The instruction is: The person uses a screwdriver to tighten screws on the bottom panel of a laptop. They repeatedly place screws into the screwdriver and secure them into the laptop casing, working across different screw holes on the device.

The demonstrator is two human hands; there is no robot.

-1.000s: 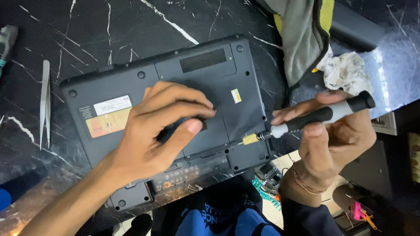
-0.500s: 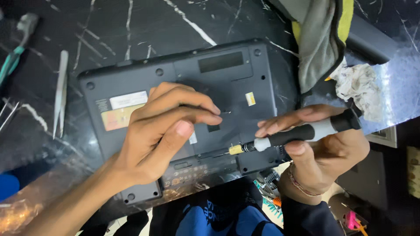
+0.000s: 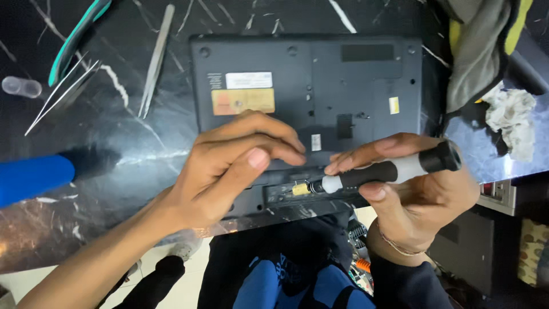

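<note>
- Fingers of the left hand (image 3: 229, 171) pressed flat, unclenched, on the upturned laptop (image 3: 309, 86), steadying it.
- Right hand (image 3: 412, 194) clamped round the screwdriver (image 3: 389, 170), tip at the laptop's near edge.

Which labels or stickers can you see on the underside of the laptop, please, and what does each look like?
White label: upper left of the laptop base, a wide rectangle.
Orange-tan label: directly below the white one, larger, rectangular, worn.
Small yellow sticker: right side, upright rectangle.
Small white sticker: centre, by the left hand fingertips.
</note>
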